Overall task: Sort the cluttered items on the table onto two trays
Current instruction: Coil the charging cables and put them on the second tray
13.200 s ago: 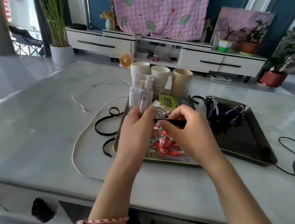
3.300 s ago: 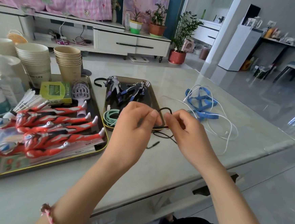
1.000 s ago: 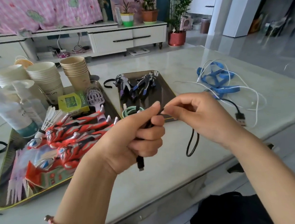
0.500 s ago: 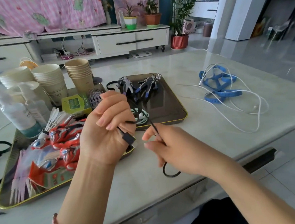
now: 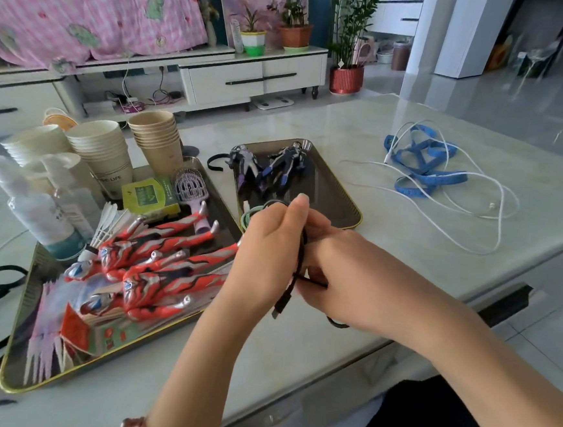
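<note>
Both hands meet just in front of the small tray (image 5: 342, 191), above the surface (image 5: 297, 342). Curled around a bundle of black cable (image 5: 299, 255), the left hand (image 5: 266, 256) holds it upright, plug hanging below, while the right hand (image 5: 352, 279) pinches a loose strand of it. Left of the small tray, a large tray (image 5: 29, 294) carries red figures (image 5: 168, 265). Inside the small tray lie a green coil (image 5: 248, 215) and dark figures (image 5: 267, 168). Paper cups (image 5: 158, 139) stand beyond its left corner. Well to its right, a white cable (image 5: 441, 222) and blue strap (image 5: 426, 157) tangle.
</note>
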`<state>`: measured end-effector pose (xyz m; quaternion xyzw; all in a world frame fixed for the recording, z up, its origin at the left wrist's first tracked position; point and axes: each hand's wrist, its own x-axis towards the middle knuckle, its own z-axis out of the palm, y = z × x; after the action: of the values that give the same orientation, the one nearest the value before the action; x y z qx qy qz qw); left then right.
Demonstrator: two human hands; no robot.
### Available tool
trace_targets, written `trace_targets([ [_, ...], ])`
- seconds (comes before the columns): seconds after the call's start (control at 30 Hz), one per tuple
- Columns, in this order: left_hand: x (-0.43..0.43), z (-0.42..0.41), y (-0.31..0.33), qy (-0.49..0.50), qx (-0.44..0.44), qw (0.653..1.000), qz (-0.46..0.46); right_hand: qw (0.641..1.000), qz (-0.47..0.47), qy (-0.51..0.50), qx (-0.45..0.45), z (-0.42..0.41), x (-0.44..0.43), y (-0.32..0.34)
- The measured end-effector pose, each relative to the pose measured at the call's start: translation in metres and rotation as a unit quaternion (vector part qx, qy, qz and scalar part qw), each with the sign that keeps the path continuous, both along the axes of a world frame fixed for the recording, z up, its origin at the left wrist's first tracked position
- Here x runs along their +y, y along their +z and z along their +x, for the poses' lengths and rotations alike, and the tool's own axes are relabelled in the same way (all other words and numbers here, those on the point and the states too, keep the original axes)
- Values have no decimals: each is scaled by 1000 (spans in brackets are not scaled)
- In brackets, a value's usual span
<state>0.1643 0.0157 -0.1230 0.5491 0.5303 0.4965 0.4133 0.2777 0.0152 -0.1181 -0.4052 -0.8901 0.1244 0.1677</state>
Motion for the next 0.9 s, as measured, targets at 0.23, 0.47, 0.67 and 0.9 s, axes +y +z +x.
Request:
trace_targets([
  [0.23,-4,-3,1,-2,93,996,-4,987,-124,-41,95,27,9,15],
  [0.47,-5,1,4,40,117,990,61,879,-344,5,331,25,14,11],
  [0.67,0,-4,3,65,18,995,78,832,-388,29,395,26,9,15],
  [0.9,-8,-4,11,-159,-77,976,-124,883,-283,5,373,42,18,26],
])
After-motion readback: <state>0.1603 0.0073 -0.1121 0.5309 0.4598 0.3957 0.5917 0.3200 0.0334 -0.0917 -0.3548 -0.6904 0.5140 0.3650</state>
